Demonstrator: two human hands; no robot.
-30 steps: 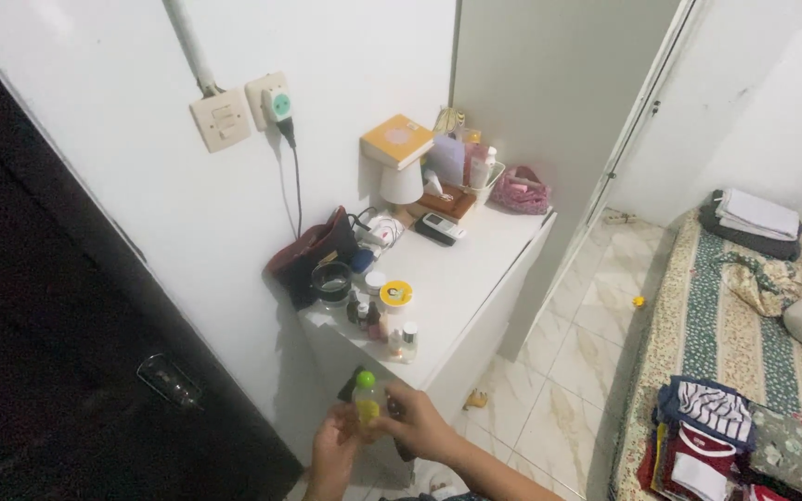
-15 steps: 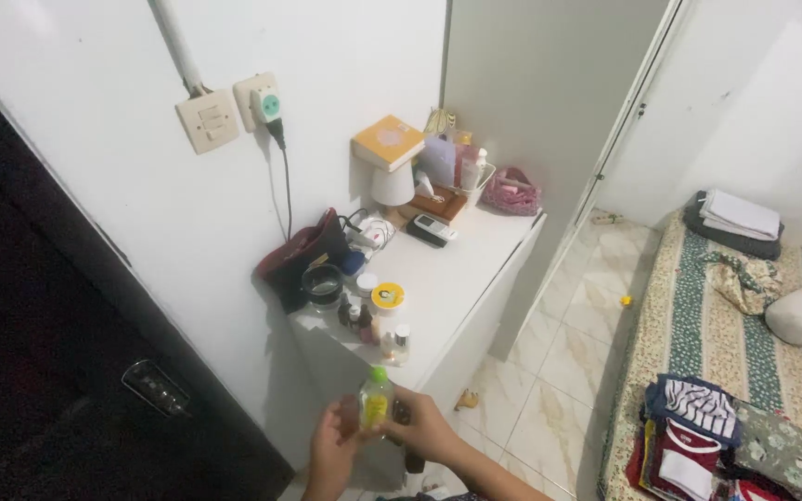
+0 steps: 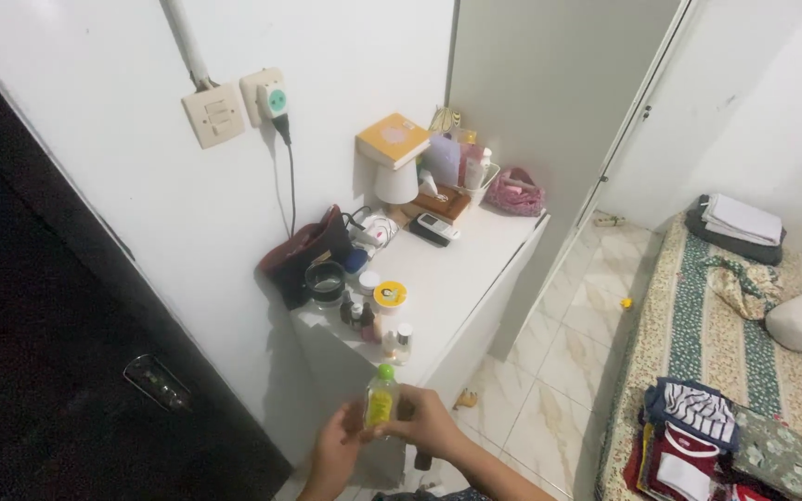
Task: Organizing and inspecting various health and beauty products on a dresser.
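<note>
A small yellow bottle (image 3: 381, 403) with a green cap is held upright between the left hand (image 3: 334, 447) and the right hand (image 3: 426, 422), both closed around it, just below the near edge of the white desk (image 3: 461, 278). The handling step appears underway; a steady two-handed grip seems called for.

Head camera looks steeply down at the white cabinet (image 3: 475, 269), nearby.
</note>
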